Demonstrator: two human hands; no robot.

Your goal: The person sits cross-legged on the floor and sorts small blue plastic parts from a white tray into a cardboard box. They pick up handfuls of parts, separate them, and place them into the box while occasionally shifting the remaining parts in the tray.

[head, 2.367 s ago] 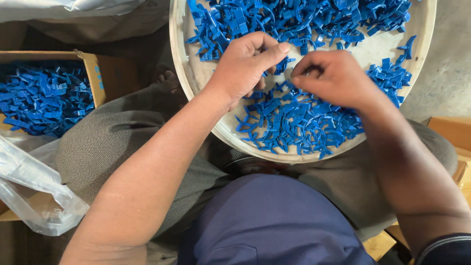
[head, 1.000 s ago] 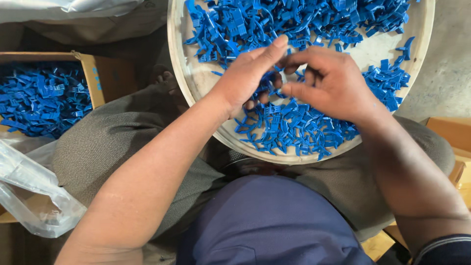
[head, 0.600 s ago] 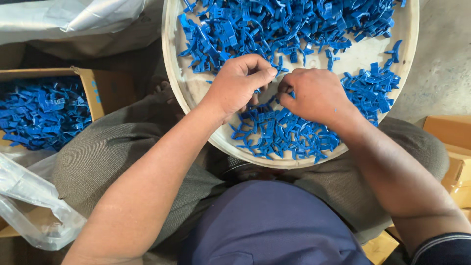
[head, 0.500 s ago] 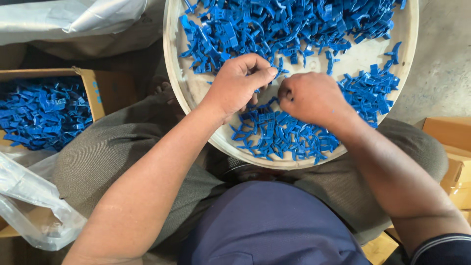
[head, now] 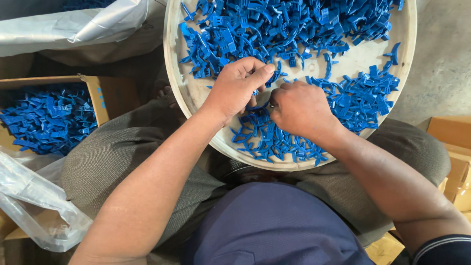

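Note:
A round cream tray (head: 172, 78) rests on my lap, heaped with several small blue plastic parts (head: 274, 29). My left hand (head: 238, 86) hovers over the tray's near middle, its fingers pinched together on a blue part. Right beside it, my right hand (head: 300, 108) is curled into a loose fist over the near pile of blue parts (head: 274, 142), gripping a small piece that its fingers mostly hide. The two hands nearly touch at the fingertips.
A cardboard box (head: 105, 95) at the left holds more blue parts (head: 46, 120). A clear plastic bag (head: 34, 201) lies at the lower left, a silver-grey bag (head: 73, 27) at the top left. More cardboard boxes (head: 454, 147) sit at the right on the concrete floor.
Both hands have drawn together from spread fingers into pinched grips over the near pile. The view has shifted a little, so the tray sits lower in the picture.

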